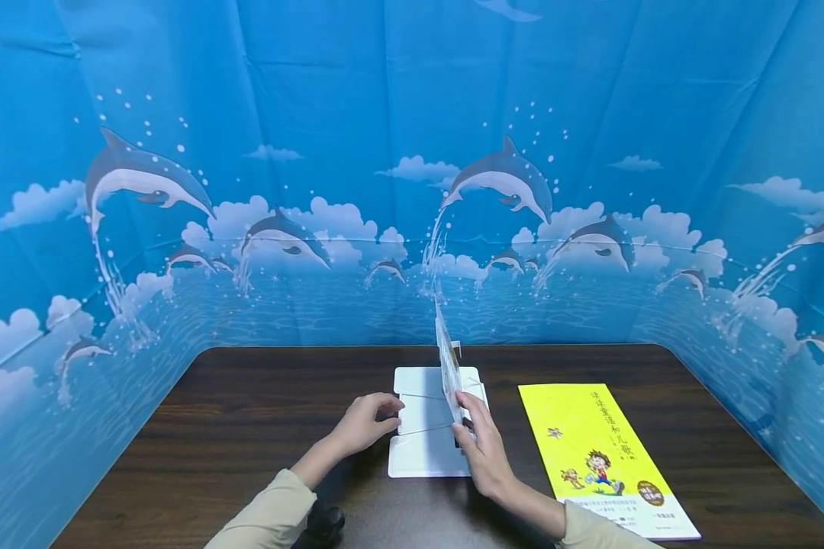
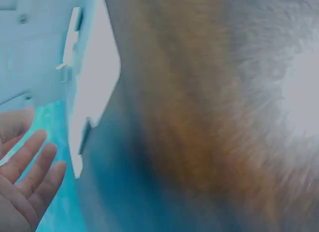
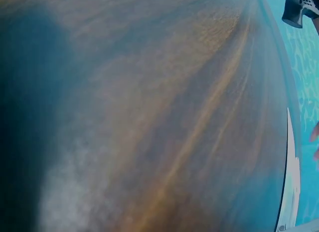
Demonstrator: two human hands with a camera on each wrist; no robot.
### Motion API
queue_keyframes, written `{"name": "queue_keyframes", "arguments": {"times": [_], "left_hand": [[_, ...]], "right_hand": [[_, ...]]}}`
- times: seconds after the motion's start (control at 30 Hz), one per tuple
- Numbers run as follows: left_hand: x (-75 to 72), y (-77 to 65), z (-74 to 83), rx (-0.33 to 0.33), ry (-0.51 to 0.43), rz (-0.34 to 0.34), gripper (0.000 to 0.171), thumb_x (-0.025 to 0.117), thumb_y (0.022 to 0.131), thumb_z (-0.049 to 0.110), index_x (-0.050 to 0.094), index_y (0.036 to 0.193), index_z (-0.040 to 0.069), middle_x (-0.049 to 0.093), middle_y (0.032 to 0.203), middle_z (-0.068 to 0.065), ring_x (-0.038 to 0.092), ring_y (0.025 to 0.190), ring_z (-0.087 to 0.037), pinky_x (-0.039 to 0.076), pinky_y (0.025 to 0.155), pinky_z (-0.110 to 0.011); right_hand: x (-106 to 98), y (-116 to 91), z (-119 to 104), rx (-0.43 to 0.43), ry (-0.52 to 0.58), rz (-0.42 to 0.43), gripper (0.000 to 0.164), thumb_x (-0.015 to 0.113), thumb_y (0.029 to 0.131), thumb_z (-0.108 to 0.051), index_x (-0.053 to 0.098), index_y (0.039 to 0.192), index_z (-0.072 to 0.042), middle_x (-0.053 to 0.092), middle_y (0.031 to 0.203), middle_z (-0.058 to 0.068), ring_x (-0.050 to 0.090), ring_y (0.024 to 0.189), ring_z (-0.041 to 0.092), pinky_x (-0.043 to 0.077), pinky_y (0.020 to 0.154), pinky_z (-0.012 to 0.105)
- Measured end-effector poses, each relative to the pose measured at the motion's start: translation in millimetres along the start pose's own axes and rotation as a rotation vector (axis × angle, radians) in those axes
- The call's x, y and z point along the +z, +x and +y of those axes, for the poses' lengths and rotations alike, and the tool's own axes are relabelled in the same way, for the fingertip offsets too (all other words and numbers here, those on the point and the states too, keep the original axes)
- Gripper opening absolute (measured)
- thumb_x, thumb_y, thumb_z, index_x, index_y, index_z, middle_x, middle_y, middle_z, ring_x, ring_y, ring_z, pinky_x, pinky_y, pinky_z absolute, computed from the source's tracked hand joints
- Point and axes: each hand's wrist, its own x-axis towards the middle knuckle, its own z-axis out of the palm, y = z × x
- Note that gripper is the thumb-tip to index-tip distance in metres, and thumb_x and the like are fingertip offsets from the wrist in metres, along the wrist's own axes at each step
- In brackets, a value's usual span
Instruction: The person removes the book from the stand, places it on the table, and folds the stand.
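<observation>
Our work looks part done: we have a white folding stand, by the look of it, partly opened on the worktop (image 1: 261, 396). Its base plate (image 1: 422, 457) lies flat, and we take that as the landmark. The panel (image 1: 446, 358) stands steeply over the right half of the base plate, seen nearly edge-on, its top leaning slightly to the left. We judge the lifting of this panel as well along, but not the fixing of its angle: no support is plainly seen holding it, and our right hand (image 1: 484, 450) seems to be what keeps it up. That hand's fingers are closed in a pinch on the panel's near edge.

Our left hand (image 1: 365, 421) is at the left edge of the base plate, its fingers loosely bent and parted from the thumb, with nothing in their grasp; whether a fingertip touches the edge, we cannot tell. Thin lines run across the base plate, perhaps wires or seams; we cannot say which.

The yellow book (image 1: 570, 419) lies flat and closed to the right of the base plate, apart from it, and neither hand has hold of it.
</observation>
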Motion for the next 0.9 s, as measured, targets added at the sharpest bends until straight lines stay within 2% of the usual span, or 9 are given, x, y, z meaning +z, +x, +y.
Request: {"name": "queue_keyframes", "arguments": {"times": [0.13,0.27,0.4,0.5,0.63,0.9], "left_hand": [[-17.1,-0.5,10.0,-0.007,-0.142,0.021,0.03,0.065,0.082,0.006,0.06,0.11,-0.002,0.061,0.108,-0.018,0.06,0.095,-0.029,0.05,0.08,-0.042],[-35.9,-2.2,26.6,0.016,-0.298,0.01,0.047,0.069,0.078,0.009,0.052,0.121,-0.002,0.056,0.118,-0.02,0.057,0.101,-0.033,0.051,0.08,-0.039],[-49.6,-4.9,41.6,0.069,-0.397,-0.02,0.061,0.07,0.077,0.01,0.043,0.131,-0.001,0.05,0.125,-0.023,0.051,0.107,-0.039,0.05,0.082,-0.041],[-53.4,-8.1,47.4,0.082,-0.429,-0.04,0.066,0.07,0.077,0.012,0.038,0.134,-0.001,0.048,0.128,-0.023,0.048,0.11,-0.042,0.049,0.083,-0.042],[-52.1,-12.7,48.4,0.065,-0.446,-0.039,0.07,0.07,0.077,0.015,0.035,0.136,-0.001,0.046,0.13,-0.022,0.049,0.112,-0.038,0.049,0.085,-0.041],[-42.2,-21.2,45.8,0.048,-0.443,0.073,0.074,0.074,0.075,0.014,0.036,0.136,-0.002,0.049,0.125,-0.02,0.051,0.109,-0.032,0.049,0.084,-0.038]], "right_hand": [[6,1,16,0.031,-0.027,-0.013,0.042,0.049,0.089,-0.014,0.044,0.13,-0.005,0.044,0.129,0.017,0.047,0.109,0.034,0.042,0.085,0.057],[14,2,38,0.029,-0.061,-0.025,0.043,0.053,0.088,-0.022,0.045,0.13,-0.013,0.046,0.129,0.007,0.047,0.109,0.026,0.044,0.085,0.05],[17,3,37,0.02,-0.102,-0.028,0.044,0.056,0.087,-0.023,0.046,0.128,-0.012,0.047,0.127,0.005,0.048,0.106,0.027,0.044,0.084,0.048],[19,4,36,0.03,-0.146,-0.037,0.045,0.057,0.086,-0.027,0.047,0.127,-0.011,0.047,0.127,0.007,0.048,0.106,0.027,0.043,0.084,0.047],[23,4,33,0.024,-0.212,-0.058,0.049,0.059,0.085,-0.03,0.047,0.127,-0.009,0.048,0.128,0.007,0.048,0.108,0.024,0.042,0.087,0.044],[31,3,32,-0.019,-0.294,-0.053,0.055,0.061,0.083,-0.037,0.049,0.126,-0.006,0.049,0.126,0.006,0.047,0.111,0.02,0.041,0.091,0.039]]}}
